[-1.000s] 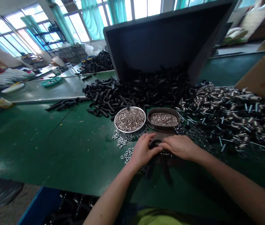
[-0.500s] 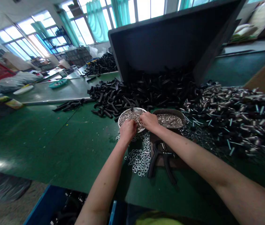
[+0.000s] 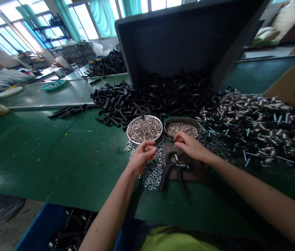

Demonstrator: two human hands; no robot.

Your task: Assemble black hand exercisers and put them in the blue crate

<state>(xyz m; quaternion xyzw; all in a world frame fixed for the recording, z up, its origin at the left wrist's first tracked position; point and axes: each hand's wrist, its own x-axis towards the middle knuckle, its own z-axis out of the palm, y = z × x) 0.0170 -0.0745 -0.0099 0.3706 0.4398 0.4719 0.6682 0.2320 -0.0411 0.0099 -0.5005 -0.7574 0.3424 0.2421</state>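
Observation:
My left hand [image 3: 142, 157] hovers over loose metal nuts [image 3: 151, 176], just in front of a round dish [image 3: 129, 135] of small silver pins [image 3: 145, 128]. Its thumb and fingers are pinched together; what they hold, if anything, is too small to make out. In front of an oval tin [image 3: 199, 126] of small metal parts [image 3: 182, 129], my right hand [image 3: 189, 144] is also pinched, with a tiny pale bit at its fingertips. Between my forearms a black hand grip strengthener [image 3: 179, 174] with a spring lies partly on a brown plate [image 3: 198, 173], touched by neither hand.
A large grey bin [image 3: 189, 42] lies tipped behind a heap of black handles [image 3: 147, 99]. Springs and bolts [image 3: 262, 122] are piled at the right, near a cardboard box [image 3: 292, 83]. Below the green table's [image 3: 58, 164] front edge stands a blue crate [image 3: 36, 226] with finished-looking black grips.
Both hands have come out of the dish of pins toward me and moved apart. The right hand is now over the brown plate. The camera view has shifted slightly.

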